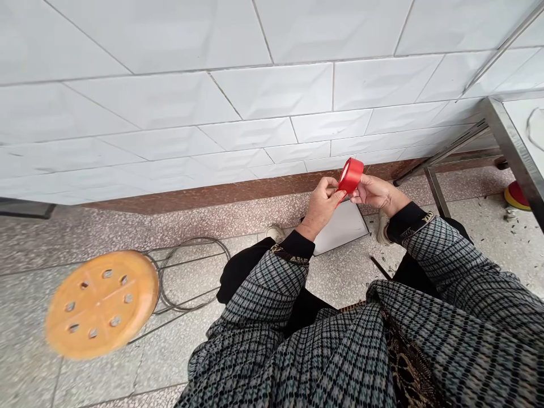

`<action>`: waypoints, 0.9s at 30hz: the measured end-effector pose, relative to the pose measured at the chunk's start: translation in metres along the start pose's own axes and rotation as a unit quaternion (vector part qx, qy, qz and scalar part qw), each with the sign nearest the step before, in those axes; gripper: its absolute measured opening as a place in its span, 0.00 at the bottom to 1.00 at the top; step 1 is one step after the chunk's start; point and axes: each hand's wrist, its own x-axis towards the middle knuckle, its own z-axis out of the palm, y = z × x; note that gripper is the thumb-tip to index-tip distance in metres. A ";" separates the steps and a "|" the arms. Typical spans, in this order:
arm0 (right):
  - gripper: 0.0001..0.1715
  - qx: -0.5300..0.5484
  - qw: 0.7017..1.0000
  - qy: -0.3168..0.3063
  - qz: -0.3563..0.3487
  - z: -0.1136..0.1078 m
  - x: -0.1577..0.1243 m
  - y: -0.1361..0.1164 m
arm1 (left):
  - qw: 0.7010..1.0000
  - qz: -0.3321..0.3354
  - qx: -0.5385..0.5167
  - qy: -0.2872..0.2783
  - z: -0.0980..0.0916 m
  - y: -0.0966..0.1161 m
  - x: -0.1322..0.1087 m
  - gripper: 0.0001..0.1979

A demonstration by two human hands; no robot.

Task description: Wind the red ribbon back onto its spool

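Note:
A roll of red tape [351, 175] is held up in front of me, over the floor near the tiled wall. My right hand [374, 192] grips the roll from the right side, fingers wrapped round it. My left hand [323, 204] is closed in a pinch at the roll's lower left edge, where a bit of red tape shows at the fingertips. Both arms wear checked sleeves with dark cuffs. Below the hands a white flat sheet [342, 226] lies on the floor between my shoes.
An orange round stool [102, 303] with a wire frame stands at the left on the speckled floor. A metal table [516, 141] with legs stands at the right; a red and yellow object [517, 195] lies under it. Small scraps litter the floor at right.

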 end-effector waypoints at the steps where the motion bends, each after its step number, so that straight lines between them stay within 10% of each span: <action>1: 0.10 0.000 1.000 -0.002 0.005 -0.001 0.000 0.000 | 1.000 0.002 0.000 -0.010 0.000 0.003 -0.001 0.14; 17: 0.12 -0.166 0.984 -0.022 -0.065 -0.006 -0.002 0.001 | 0.986 -0.005 -0.093 -0.137 -0.014 -0.010 0.007 0.27; 22: 0.15 -0.388 0.870 0.105 -0.285 -0.014 0.003 0.001 | 0.981 -0.058 -0.121 -0.136 -0.016 -0.014 0.006 0.27; 27: 0.09 -0.479 0.803 0.191 -0.299 -0.014 0.005 0.003 | 0.984 -0.069 -0.135 -0.091 -0.007 -0.013 0.004 0.23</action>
